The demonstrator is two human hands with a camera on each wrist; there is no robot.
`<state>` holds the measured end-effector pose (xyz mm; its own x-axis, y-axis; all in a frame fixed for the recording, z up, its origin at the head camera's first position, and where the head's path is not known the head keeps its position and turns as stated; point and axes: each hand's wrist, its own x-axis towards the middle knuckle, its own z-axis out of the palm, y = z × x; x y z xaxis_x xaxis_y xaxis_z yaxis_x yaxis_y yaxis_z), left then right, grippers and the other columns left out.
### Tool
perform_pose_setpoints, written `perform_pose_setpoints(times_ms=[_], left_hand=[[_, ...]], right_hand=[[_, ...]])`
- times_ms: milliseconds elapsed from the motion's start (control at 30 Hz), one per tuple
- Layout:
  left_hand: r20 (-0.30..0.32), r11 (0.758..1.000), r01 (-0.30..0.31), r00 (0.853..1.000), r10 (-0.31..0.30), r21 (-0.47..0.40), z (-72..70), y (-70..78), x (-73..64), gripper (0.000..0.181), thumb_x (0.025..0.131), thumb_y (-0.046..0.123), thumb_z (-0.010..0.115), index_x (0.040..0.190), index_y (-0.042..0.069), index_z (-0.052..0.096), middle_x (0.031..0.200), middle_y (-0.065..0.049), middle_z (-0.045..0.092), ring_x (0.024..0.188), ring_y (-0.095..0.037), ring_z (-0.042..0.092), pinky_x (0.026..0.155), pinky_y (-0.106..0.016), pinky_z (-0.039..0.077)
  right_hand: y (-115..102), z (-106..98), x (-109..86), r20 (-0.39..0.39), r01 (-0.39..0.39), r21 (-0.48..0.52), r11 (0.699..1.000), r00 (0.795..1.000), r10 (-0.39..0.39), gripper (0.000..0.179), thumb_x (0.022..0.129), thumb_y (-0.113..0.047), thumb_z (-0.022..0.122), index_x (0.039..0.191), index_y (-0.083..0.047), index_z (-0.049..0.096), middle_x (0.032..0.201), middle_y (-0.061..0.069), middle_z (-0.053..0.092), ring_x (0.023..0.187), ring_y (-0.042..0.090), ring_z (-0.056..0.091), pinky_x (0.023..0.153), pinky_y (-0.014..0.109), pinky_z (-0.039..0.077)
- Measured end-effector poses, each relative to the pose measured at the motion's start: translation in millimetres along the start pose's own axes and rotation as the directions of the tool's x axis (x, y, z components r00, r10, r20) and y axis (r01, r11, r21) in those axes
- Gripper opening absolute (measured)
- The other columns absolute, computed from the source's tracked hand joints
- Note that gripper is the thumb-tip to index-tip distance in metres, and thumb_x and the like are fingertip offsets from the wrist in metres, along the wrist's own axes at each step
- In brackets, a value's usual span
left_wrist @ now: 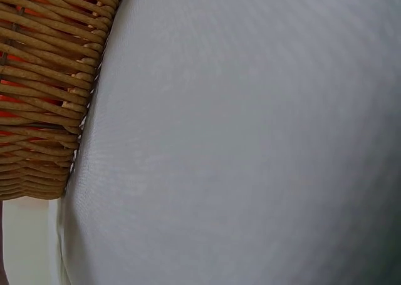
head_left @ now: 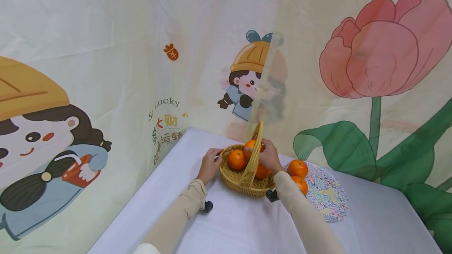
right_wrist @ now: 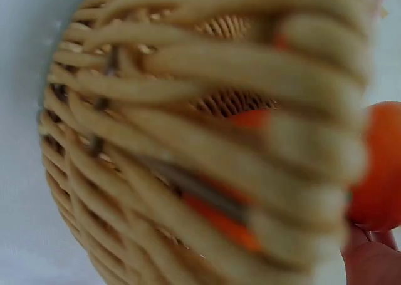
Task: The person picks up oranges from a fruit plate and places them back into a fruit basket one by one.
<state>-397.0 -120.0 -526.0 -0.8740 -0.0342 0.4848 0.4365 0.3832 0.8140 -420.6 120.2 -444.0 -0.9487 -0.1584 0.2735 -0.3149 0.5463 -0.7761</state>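
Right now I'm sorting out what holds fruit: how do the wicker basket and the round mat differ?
The wicker basket is tan; the round mat is speckled in several colours. The basket has raised walls and an arched handle, while the mat looks flat. Oranges show inside the basket; two others sit at the mat's edge. Both rest on the white tablecloth.

The arched handle (head_left: 251, 167) splits the basket (head_left: 231, 175) — its bare front-left floor leaves room, while oranges (head_left: 237, 159) crowd the back. The right hand (head_left: 270, 156) takes up the right-hand entry; past it, two more oranges (head_left: 298, 167) obstruct. Between the forearms (head_left: 181, 213), the desk (head_left: 233, 222) gives passage.
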Motion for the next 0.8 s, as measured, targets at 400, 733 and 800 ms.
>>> perform_pose_setpoints(times_ms=[400,733,800], left_hand=[[0.000,1.000,0.022,1.000,-0.021,-0.005,0.4,0.4,0.7,0.027,0.094,-0.002,0.058,0.121,-0.004,0.064,0.114,-0.014,0.058,0.111,-0.027,0.060,0.092,-0.030,0.055],[-0.001,1.000,0.018,1.000,-0.018,-0.012,0.0,2.9,0.5,0.028,0.094,-0.002,0.058,0.121,-0.006,0.063,0.113,-0.015,0.058,0.110,-0.027,0.060,0.091,-0.029,0.055],[-0.002,1.000,0.012,1.000,-0.012,-0.012,0.0,3.1,0.3,0.028,0.094,-0.002,0.058,0.121,-0.006,0.063,0.113,-0.016,0.058,0.110,-0.027,0.060,0.091,-0.029,0.055]], right_hand=[[6,8,-3.0,-0.092,0.024,-0.045,0.999,0.995,-0.028,0.055,0.079,-0.040,0.080,0.119,-0.005,0.064,0.113,0.015,0.058,0.104,0.032,0.055,0.090,0.049,0.050],[16,11,-2.8,-0.099,0.022,-0.112,0.993,0.995,-0.033,0.048,0.079,-0.038,0.081,0.111,-0.006,0.068,0.099,0.011,0.060,0.090,0.026,0.056,0.078,0.041,0.052],[17,11,-3.4,-0.088,0.018,-0.119,0.993,0.996,-0.029,0.045,0.078,-0.038,0.082,0.106,-0.007,0.069,0.097,0.010,0.061,0.088,0.026,0.056,0.077,0.040,0.051]])
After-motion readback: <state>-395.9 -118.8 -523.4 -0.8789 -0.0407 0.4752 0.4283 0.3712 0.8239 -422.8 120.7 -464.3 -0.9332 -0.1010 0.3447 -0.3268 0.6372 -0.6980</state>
